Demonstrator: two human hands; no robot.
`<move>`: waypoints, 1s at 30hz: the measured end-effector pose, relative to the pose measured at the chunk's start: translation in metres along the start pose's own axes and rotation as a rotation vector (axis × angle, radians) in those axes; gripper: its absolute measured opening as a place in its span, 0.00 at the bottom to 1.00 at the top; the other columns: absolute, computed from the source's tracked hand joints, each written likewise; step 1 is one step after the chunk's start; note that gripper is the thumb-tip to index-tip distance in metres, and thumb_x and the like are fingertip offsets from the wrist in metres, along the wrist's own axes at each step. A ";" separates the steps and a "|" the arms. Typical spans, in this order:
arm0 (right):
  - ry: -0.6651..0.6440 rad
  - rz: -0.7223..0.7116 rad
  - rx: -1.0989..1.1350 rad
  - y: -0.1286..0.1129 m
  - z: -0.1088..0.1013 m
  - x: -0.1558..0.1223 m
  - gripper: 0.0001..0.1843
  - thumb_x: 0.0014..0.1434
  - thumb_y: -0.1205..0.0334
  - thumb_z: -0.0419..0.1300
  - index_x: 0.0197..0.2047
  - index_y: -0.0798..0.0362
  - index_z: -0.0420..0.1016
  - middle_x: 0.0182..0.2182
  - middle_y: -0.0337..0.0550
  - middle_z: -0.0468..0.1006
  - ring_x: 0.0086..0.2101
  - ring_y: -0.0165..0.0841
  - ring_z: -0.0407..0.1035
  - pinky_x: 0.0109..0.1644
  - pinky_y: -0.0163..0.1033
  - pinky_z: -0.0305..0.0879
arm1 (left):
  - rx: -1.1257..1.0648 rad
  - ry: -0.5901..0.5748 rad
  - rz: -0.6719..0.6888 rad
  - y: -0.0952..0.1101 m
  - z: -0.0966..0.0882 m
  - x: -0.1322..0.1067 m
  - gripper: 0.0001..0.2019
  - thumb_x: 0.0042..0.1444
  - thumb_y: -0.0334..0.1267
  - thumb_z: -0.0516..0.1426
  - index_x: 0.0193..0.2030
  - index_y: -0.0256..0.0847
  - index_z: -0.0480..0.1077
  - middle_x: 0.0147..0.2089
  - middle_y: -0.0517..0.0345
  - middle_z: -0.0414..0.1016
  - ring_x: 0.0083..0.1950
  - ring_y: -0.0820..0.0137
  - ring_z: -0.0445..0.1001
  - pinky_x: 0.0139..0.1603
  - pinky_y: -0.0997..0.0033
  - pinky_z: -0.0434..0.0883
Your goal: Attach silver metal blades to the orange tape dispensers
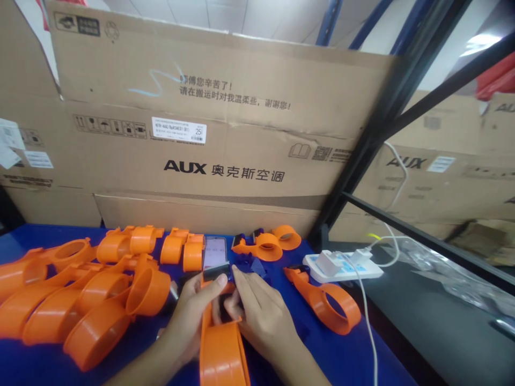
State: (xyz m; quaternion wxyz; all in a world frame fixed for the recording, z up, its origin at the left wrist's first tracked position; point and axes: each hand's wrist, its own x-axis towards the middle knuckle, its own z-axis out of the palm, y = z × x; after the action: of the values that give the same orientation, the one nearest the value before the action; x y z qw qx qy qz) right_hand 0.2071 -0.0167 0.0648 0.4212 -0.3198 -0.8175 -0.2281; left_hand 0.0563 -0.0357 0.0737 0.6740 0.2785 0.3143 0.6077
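Observation:
My left hand (pixel 193 316) and my right hand (pixel 259 313) meet over an orange plastic ring-shaped part (pixel 223 351) lying on the blue table (pixel 341 359). Both hands grip its upper end, where a small black piece (pixel 216 272) sits under my left thumb. My right fingers press against the dark opening between the hands. A phone (pixel 214 252) with a lit screen lies just beyond the hands.
Several orange ring parts (pixel 100 300) are piled on the left, and more lie at the back (pixel 267 244) and right (pixel 328 305). A white power strip (pixel 344 265) with a cable sits at the table's right edge. Large AUX cardboard boxes (pixel 209 134) and a black rack frame (pixel 374 128) stand behind.

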 end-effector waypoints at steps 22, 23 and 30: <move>-0.077 0.108 0.346 0.020 -0.023 0.011 0.13 0.63 0.69 0.56 0.49 0.54 0.78 0.31 0.43 0.82 0.28 0.34 0.75 0.32 0.37 0.73 | 0.369 -0.086 0.065 -0.007 -0.024 0.009 0.18 0.59 0.53 0.65 0.38 0.38 0.74 0.12 0.68 0.61 0.12 0.78 0.56 0.18 0.77 0.56; -0.049 0.172 0.357 0.023 -0.026 0.012 0.12 0.63 0.69 0.56 0.47 0.52 0.78 0.31 0.42 0.83 0.28 0.34 0.76 0.33 0.37 0.73 | 0.331 -0.089 0.031 -0.004 -0.022 0.008 0.18 0.57 0.53 0.66 0.38 0.38 0.74 0.12 0.68 0.60 0.12 0.79 0.54 0.18 0.78 0.55; -0.033 0.800 0.126 0.069 -0.036 0.014 0.13 0.68 0.58 0.53 0.41 0.52 0.78 0.24 0.40 0.80 0.24 0.36 0.74 0.29 0.37 0.63 | 0.282 -0.005 -0.011 0.004 -0.020 0.013 0.19 0.56 0.54 0.66 0.33 0.37 0.75 0.13 0.63 0.64 0.15 0.75 0.60 0.21 0.75 0.64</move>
State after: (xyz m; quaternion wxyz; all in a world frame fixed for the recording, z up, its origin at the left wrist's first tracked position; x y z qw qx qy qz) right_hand 0.2698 0.0127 0.1031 0.4823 -0.5899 -0.6476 0.0096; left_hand 0.0393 -0.0228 0.0626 0.6324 0.3704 0.3963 0.5530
